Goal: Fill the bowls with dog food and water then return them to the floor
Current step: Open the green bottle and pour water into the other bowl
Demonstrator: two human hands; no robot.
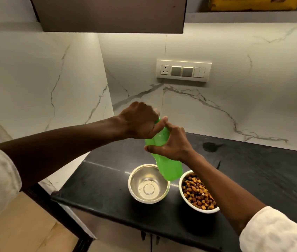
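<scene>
Head view, progress: the food part looks done and the water part is not; both bowls are on the black tabletop (253,171), so the return to the floor is left too.
Left hand: the left hand (140,122) is closed around the top of the green water bottle (167,166), where the cap should be; the cap itself is hidden under the fingers. I judge that it is twisting the cap, but opening or closing I cannot tell.
Green water bottle: translucent green plastic, held tilted above the tabletop, top toward the wall, bottom hanging over the gap between the two bowls. How much water is inside I cannot tell.
Right hand: the right hand (171,144) grips the bottle at its middle, thumb on one side and fingers around the other, holding it steady.
Steel bowl: the steel bowl (148,184) stands to the left, near the front edge of the tabletop. It is shiny inside; it seems empty or with only very little water, I cannot say which.
Food bowl: the white bowl (197,192) stands just beside the steel one, on its right, partly under the right forearm. It is filled close to the rim with brown and yellow kibble (196,193).
Left to do, as I judge: pour water in the steel bowl, then carry both bowls down.
</scene>
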